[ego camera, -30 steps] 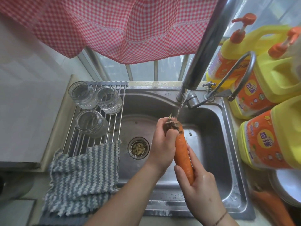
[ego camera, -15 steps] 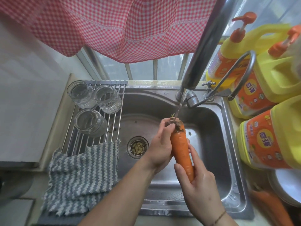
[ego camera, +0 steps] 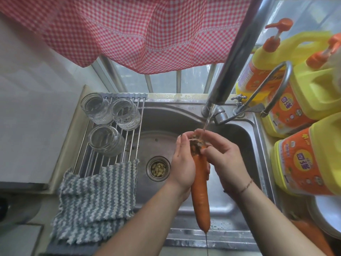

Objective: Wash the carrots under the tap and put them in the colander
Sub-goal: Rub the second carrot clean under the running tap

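Observation:
A long orange carrot (ego camera: 200, 191) hangs tip-down over the steel sink (ego camera: 160, 130), its dirty stem end up under the thin water stream from the tap (ego camera: 218, 115). My left hand (ego camera: 182, 163) grips the carrot's upper part from the left. My right hand (ego camera: 224, 157) is on the right, its thumb and fingers pinching the stem end in the water. Another carrot (ego camera: 311, 235) lies on the counter at the lower right, beside a white rim (ego camera: 321, 217) that may be the colander.
Three upturned glass jars (ego camera: 103, 124) stand on a wire rack over the sink's left side, with a striped grey cloth (ego camera: 96, 198) draped below them. Three yellow detergent bottles (ego camera: 304, 154) crowd the right counter. A red checked curtain (ego camera: 138, 30) hangs above. The drain strainer (ego camera: 158, 168) holds scraps.
My right hand has moved from the carrot's lower end up to its stem end under the water. The carrot has turned more upright, its tip now hanging free and dripping.

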Action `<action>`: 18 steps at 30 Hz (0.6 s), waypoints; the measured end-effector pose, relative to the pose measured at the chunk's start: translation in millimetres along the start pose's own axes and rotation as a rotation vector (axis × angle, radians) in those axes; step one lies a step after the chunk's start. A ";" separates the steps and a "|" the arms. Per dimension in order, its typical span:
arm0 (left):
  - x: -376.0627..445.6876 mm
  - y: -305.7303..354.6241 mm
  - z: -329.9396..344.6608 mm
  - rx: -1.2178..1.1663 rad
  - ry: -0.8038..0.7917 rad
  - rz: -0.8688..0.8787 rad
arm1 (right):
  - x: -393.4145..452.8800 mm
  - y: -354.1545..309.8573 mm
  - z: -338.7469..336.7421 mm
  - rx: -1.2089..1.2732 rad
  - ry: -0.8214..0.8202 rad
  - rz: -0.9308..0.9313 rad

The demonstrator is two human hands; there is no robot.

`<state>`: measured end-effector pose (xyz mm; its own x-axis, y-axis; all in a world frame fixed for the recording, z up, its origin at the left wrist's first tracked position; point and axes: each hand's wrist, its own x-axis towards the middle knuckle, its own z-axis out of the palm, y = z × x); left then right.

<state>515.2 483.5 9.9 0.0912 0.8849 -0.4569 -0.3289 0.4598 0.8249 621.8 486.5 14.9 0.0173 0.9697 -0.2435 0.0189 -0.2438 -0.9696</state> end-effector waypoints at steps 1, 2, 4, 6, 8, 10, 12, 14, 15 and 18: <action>-0.1 0.4 -0.5 0.006 0.009 -0.007 | -0.4 0.2 1.0 -0.012 0.001 -0.007; -0.3 1.3 -0.7 0.015 0.018 -0.017 | -1.2 0.8 1.1 -0.024 0.005 -0.016; 0.1 2.5 -1.4 0.032 0.029 -0.036 | -2.7 1.6 1.9 -0.001 0.005 -0.010; 0.9 2.1 -0.5 0.035 0.033 -0.042 | -1.2 1.8 2.6 0.042 -0.005 0.012; 2.9 -0.1 1.0 0.048 0.059 -0.040 | -0.5 2.6 5.0 0.076 -0.001 0.025; 4.8 -1.0 3.0 0.069 0.087 -0.037 | -1.7 2.8 8.0 0.127 0.031 0.039; 5.9 -0.3 3.4 0.092 0.089 -0.046 | -3.2 3.9 9.3 0.148 0.053 0.056; 6.6 0.3 3.5 0.106 0.095 -0.061 | -3.2 5.3 10.2 0.137 0.071 0.073; 7.2 -0.8 3.3 0.121 0.114 -0.055 | -2.9 6.0 11.3 0.138 0.082 0.085; 10.9 -9.8 3.7 0.227 0.185 0.035 | -1.4 7.4 16.8 0.168 0.137 0.132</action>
<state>523.0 488.9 -2.0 -0.0964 0.8811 -0.4629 -0.1081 0.4531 0.8849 605.1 483.5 7.7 0.1441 0.9162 -0.3739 -0.1584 -0.3517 -0.9226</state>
